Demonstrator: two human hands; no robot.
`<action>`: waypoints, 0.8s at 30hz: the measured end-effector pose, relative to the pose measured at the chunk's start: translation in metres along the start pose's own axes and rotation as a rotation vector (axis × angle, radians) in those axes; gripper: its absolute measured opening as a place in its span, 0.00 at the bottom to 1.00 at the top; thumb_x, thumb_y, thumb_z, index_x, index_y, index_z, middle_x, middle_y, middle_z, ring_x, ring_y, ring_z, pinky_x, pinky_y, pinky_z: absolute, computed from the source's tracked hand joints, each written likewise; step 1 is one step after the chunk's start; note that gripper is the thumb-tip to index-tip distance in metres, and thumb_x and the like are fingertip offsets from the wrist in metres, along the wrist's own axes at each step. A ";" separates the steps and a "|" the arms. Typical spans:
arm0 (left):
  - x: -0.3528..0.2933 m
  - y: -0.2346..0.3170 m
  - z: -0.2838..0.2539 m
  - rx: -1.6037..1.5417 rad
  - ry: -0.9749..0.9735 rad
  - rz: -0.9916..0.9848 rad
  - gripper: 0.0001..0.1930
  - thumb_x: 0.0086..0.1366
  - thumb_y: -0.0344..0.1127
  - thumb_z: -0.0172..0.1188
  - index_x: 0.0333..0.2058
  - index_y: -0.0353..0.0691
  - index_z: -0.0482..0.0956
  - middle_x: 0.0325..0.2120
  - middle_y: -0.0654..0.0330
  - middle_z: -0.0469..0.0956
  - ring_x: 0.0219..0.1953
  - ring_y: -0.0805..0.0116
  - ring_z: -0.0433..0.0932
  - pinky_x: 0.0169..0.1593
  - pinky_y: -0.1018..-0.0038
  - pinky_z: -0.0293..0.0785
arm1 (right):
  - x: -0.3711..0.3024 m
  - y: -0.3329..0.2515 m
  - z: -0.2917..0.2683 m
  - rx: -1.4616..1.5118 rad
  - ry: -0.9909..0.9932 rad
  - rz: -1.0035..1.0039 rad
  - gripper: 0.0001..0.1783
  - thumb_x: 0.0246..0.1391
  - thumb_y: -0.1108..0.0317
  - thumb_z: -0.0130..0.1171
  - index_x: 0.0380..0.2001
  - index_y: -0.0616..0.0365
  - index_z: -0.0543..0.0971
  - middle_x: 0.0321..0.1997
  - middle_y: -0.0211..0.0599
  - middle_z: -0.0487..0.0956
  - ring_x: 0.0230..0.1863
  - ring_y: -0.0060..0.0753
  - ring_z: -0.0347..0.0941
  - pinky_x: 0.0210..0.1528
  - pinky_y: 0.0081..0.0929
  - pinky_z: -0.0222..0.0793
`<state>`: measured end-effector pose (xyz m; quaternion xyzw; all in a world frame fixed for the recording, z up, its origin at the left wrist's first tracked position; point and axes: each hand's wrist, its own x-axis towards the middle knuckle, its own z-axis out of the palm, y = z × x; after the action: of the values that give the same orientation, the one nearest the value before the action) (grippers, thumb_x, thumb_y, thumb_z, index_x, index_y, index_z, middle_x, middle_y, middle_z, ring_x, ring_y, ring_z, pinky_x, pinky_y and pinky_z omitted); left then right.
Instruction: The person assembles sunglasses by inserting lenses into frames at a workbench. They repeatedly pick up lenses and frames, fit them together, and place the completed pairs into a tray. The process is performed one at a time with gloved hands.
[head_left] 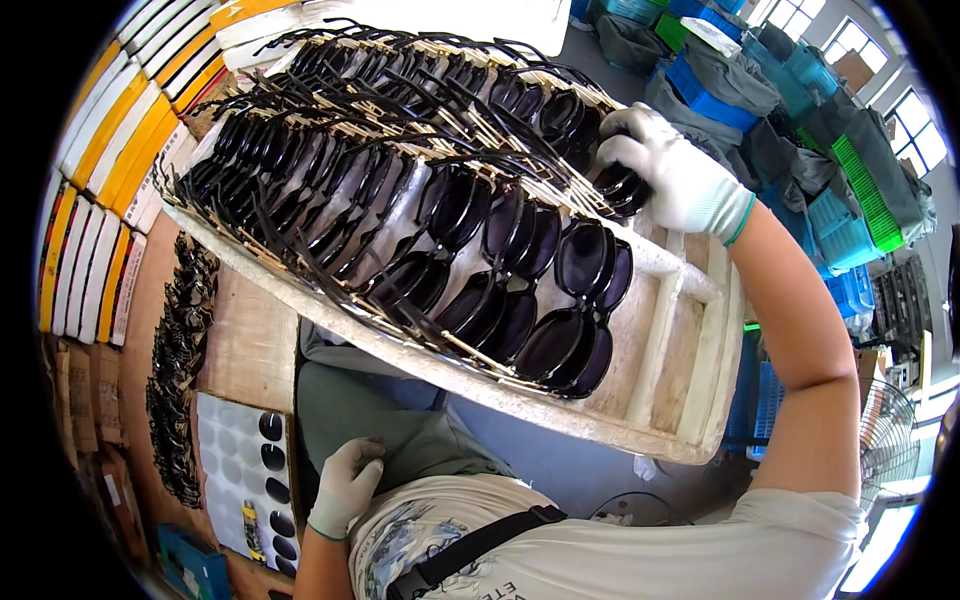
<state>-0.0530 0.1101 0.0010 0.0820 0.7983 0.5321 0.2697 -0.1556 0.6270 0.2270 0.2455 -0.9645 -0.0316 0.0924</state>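
Observation:
A long white foam tray (pixel 690 400) lies across my lap, packed with rows of black sunglasses (pixel 470 210) standing on thin wooden sticks. My right hand (pixel 680 175), in a white knit glove, reaches over the tray's far right side and grips one pair of black sunglasses (pixel 622 186) at the end of a row. My left hand (pixel 348 485), also gloved, rests low by my thigh with its fingers curled; nothing shows in it. The tray's right end has bare slots.
A wooden bench on my left carries a line of black frames (pixel 180 370) and a white sheet with dark lenses (pixel 262 470). Yellow and white boxes (pixel 110 150) are stacked at far left. Blue and green crates (pixel 800 90) and a fan (pixel 885 430) stand at right.

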 end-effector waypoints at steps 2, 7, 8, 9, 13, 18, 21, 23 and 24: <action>0.001 0.004 -0.005 -0.004 -0.009 -0.039 0.13 0.64 0.27 0.57 0.47 0.27 0.79 0.44 0.49 0.83 0.46 0.65 0.82 0.51 0.71 0.77 | -0.006 0.000 -0.002 -0.010 0.095 -0.007 0.32 0.31 0.83 0.63 0.48 0.57 0.75 0.57 0.50 0.71 0.61 0.58 0.67 0.63 0.44 0.68; -0.013 0.000 -0.022 -0.077 0.035 -0.073 0.12 0.63 0.27 0.56 0.44 0.28 0.79 0.45 0.53 0.82 0.45 0.69 0.79 0.51 0.72 0.75 | -0.012 -0.044 -0.046 -0.165 0.203 0.243 0.31 0.36 0.89 0.48 0.49 0.60 0.77 0.61 0.50 0.73 0.64 0.56 0.68 0.67 0.43 0.64; -0.017 -0.008 -0.026 -0.078 0.055 -0.054 0.12 0.63 0.27 0.56 0.44 0.28 0.79 0.44 0.53 0.82 0.45 0.69 0.79 0.51 0.72 0.75 | -0.008 -0.064 -0.055 -0.123 0.278 0.280 0.31 0.36 0.90 0.47 0.48 0.61 0.77 0.60 0.50 0.73 0.64 0.55 0.68 0.67 0.42 0.64; -0.024 -0.018 -0.030 -0.083 0.082 -0.046 0.13 0.63 0.27 0.56 0.44 0.28 0.79 0.43 0.53 0.82 0.45 0.68 0.79 0.51 0.72 0.75 | -0.005 -0.086 -0.067 -0.077 0.320 0.322 0.31 0.36 0.90 0.45 0.47 0.62 0.77 0.60 0.49 0.74 0.64 0.52 0.69 0.67 0.41 0.64; -0.024 -0.034 -0.042 0.061 0.039 0.132 0.15 0.64 0.33 0.58 0.46 0.31 0.81 0.44 0.46 0.82 0.48 0.53 0.82 0.55 0.64 0.75 | -0.066 -0.131 -0.120 0.298 0.409 0.260 0.24 0.53 0.83 0.46 0.54 0.62 0.75 0.64 0.48 0.73 0.68 0.48 0.67 0.70 0.42 0.60; -0.077 -0.057 -0.071 -0.086 0.194 0.127 0.13 0.63 0.30 0.57 0.43 0.29 0.80 0.48 0.44 0.81 0.50 0.51 0.80 0.57 0.64 0.75 | 0.000 -0.249 -0.058 1.116 0.329 -0.232 0.15 0.65 0.53 0.54 0.27 0.46 0.70 0.27 0.27 0.72 0.31 0.23 0.70 0.42 0.22 0.67; -0.134 -0.062 -0.100 0.088 0.308 0.195 0.13 0.62 0.30 0.57 0.44 0.32 0.80 0.47 0.44 0.80 0.50 0.49 0.80 0.57 0.62 0.75 | 0.053 -0.317 0.003 1.474 -0.072 -0.374 0.17 0.53 0.56 0.65 0.37 0.55 0.73 0.36 0.42 0.76 0.33 0.37 0.77 0.32 0.32 0.74; -0.180 -0.074 -0.115 0.226 0.362 0.166 0.12 0.61 0.31 0.60 0.44 0.35 0.80 0.50 0.46 0.79 0.50 0.50 0.80 0.53 0.63 0.79 | 0.085 -0.386 0.051 1.758 -0.378 -0.041 0.25 0.49 0.65 0.69 0.49 0.62 0.76 0.49 0.55 0.78 0.41 0.50 0.83 0.30 0.38 0.79; -0.206 -0.077 -0.117 0.299 0.391 0.111 0.12 0.61 0.31 0.60 0.44 0.37 0.81 0.52 0.46 0.78 0.50 0.51 0.81 0.51 0.63 0.80 | 0.099 -0.419 0.069 1.762 -0.582 0.153 0.24 0.51 0.68 0.66 0.52 0.61 0.75 0.53 0.49 0.78 0.47 0.47 0.82 0.38 0.39 0.80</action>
<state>0.0715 -0.1022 0.0361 0.0602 0.8994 0.4279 0.0656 -0.0587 0.2126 0.1311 0.1453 -0.6391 0.6580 -0.3708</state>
